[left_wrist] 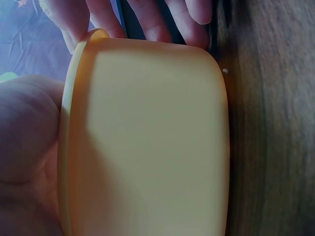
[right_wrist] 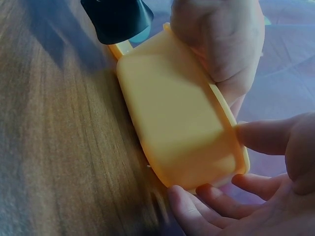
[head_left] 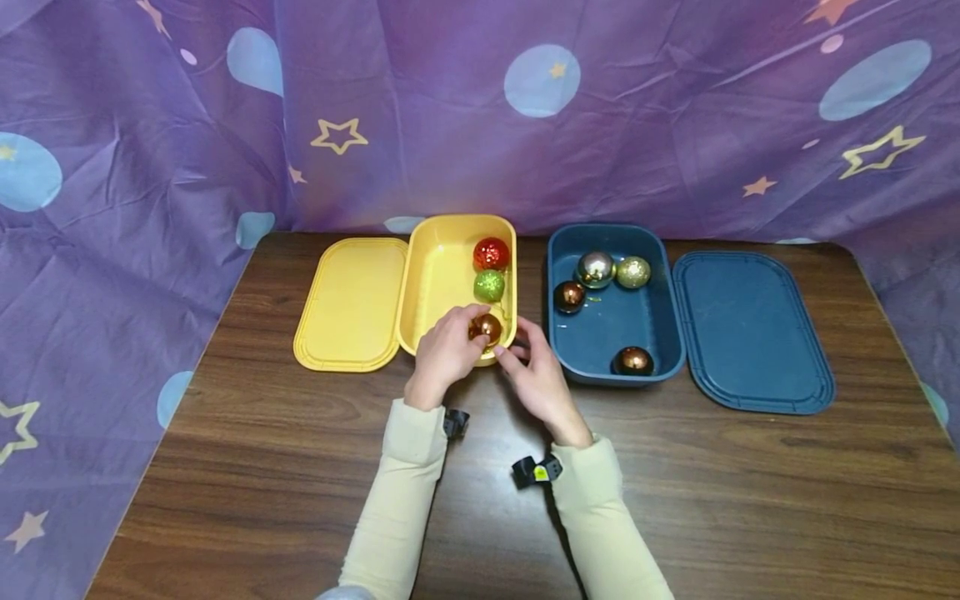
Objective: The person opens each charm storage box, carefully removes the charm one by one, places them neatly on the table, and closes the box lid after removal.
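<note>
In the head view a shiny copper Christmas ball (head_left: 490, 329) is at the near right corner inside a yellow box (head_left: 420, 287). My left hand (head_left: 446, 346) reaches over the near rim, fingers and thumb around that ball. My right hand (head_left: 542, 379) holds the box's near right corner from outside. In the right wrist view its thumb lies at the rim and its fingers (right_wrist: 216, 201) touch the side wall. A red ball (head_left: 491, 254) and a glittery green ball (head_left: 489, 286) lie farther back in the box. Both wrist views show the box's outer wall; the copper ball is hidden there.
To the right stands a blue box (head_left: 607, 333) with a silver ball (head_left: 596, 270), a gold glitter ball (head_left: 633, 272) and two dark copper balls (head_left: 570, 297). A yellow lid (head_left: 352, 304) lies left, a blue lid (head_left: 753, 333) right. A purple star-patterned cloth (head_left: 450, 108) hangs behind the table.
</note>
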The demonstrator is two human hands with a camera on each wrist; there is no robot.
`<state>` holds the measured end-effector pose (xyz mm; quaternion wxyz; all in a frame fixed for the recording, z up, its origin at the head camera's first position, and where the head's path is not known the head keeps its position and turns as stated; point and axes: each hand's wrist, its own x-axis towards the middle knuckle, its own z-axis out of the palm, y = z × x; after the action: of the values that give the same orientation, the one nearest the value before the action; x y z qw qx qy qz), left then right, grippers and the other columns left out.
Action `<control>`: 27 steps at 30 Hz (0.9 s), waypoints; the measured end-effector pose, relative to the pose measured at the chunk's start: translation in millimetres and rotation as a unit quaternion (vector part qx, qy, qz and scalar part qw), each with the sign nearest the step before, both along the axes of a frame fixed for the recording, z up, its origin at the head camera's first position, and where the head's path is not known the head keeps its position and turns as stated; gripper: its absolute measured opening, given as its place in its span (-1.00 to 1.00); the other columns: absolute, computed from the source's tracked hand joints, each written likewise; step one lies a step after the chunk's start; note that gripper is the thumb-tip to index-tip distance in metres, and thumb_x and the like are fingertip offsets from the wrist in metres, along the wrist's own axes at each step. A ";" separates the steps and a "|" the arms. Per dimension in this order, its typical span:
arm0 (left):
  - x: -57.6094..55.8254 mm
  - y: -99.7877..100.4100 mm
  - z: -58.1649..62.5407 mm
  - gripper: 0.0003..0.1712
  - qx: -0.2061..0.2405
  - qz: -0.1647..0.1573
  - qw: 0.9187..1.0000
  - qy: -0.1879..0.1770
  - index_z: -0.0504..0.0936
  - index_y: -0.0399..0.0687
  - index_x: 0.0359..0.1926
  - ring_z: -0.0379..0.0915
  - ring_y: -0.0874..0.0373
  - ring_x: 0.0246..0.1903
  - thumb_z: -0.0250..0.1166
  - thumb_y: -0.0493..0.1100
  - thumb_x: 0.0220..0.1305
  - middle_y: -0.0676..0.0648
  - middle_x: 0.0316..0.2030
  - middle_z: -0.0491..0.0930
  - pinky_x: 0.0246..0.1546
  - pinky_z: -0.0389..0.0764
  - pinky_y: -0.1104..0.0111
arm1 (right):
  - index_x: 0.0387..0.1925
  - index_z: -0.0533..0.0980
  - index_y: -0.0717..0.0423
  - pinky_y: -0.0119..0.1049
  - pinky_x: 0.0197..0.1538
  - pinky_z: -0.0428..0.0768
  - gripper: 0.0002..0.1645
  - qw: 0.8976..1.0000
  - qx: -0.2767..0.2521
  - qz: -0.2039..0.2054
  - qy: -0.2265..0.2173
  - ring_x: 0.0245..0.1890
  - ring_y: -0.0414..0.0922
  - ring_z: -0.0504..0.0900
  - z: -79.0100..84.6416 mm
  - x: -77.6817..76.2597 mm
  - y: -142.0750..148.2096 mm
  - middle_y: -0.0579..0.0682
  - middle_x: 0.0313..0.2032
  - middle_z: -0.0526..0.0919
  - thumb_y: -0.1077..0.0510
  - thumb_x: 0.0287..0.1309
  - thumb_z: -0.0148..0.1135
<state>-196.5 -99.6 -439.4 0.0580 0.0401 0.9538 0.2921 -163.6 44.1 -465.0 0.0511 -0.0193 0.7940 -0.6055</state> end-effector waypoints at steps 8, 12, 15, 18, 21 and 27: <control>0.1 0.3 -0.8 -0.41 0.001 0.005 1.000 0.012 0.42 0.09 0.29 0.53 -0.06 0.02 0.28 -0.18 0.23 -0.13 0.08 0.55 -0.07 0.57 0.02 | 0.38 0.18 0.21 -0.02 0.12 0.57 -0.31 1.000 -0.004 -0.001 -0.006 0.09 0.18 0.57 -0.3 -0.3 0.3 0.27 0.26 0.41 0.21 0.26 0.16; 1.0 0.0 -1.1 -0.40 0.004 0.006 1.000 0.019 0.39 0.09 0.31 0.53 -0.09 0.01 0.27 -0.17 0.24 -0.16 0.10 0.50 -0.08 0.57 0.01 | 0.38 0.19 0.21 -0.02 0.12 0.57 -0.31 1.000 -0.003 -0.001 -0.005 0.10 0.19 0.57 -1.4 -0.6 0.4 0.27 0.26 0.41 0.21 0.26 0.16; 1.5 -0.5 -1.4 -0.38 0.010 0.008 1.000 0.026 0.35 0.07 0.34 0.53 -0.13 -0.02 0.27 -0.16 0.26 -0.20 0.12 0.45 -0.09 0.58 0.01 | 0.38 0.18 0.22 -0.03 0.12 0.57 -0.30 1.000 0.000 -0.001 -0.004 0.10 0.19 0.57 -1.2 -0.5 0.5 0.27 0.26 0.41 0.20 0.26 0.15; 1.7 -1.5 -1.7 -0.35 0.020 0.011 0.999 0.032 0.32 0.04 0.36 0.55 -0.16 -0.07 0.26 -0.18 0.26 -0.24 0.15 0.37 -0.13 0.59 0.03 | 0.38 0.17 0.21 -0.03 0.12 0.57 -0.29 1.000 0.003 -0.001 -0.008 0.10 0.18 0.56 -0.7 -0.3 0.5 0.26 0.26 0.41 0.19 0.26 0.16; 1.4 -3.1 -2.4 -0.34 0.034 0.013 0.999 0.039 0.30 0.00 0.37 0.56 -0.17 -0.11 0.26 -0.20 0.26 -0.27 0.17 0.31 -0.14 0.60 0.06 | 0.39 0.16 0.20 -0.03 0.13 0.57 -0.29 1.000 0.006 0.001 -0.012 0.12 0.17 0.56 0.0 -0.1 0.4 0.26 0.27 0.40 0.17 0.26 0.16; 0.6 -6.8 -2.6 -0.40 0.062 0.021 0.996 0.061 0.36 -0.03 0.31 0.53 -0.18 -0.05 0.27 -0.25 0.25 -0.29 0.17 0.25 0.01 0.56 0.07 | 0.39 0.16 0.18 -0.04 0.12 0.57 -0.29 1.000 0.010 0.002 -0.020 0.12 0.15 0.55 0.7 -0.1 0.5 0.23 0.27 0.40 0.16 0.28 0.14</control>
<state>-195.9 -106.3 -442.0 -0.0087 0.0414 0.9361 0.3492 -163.6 44.6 -464.3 0.0683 -0.0088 0.7987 -0.5978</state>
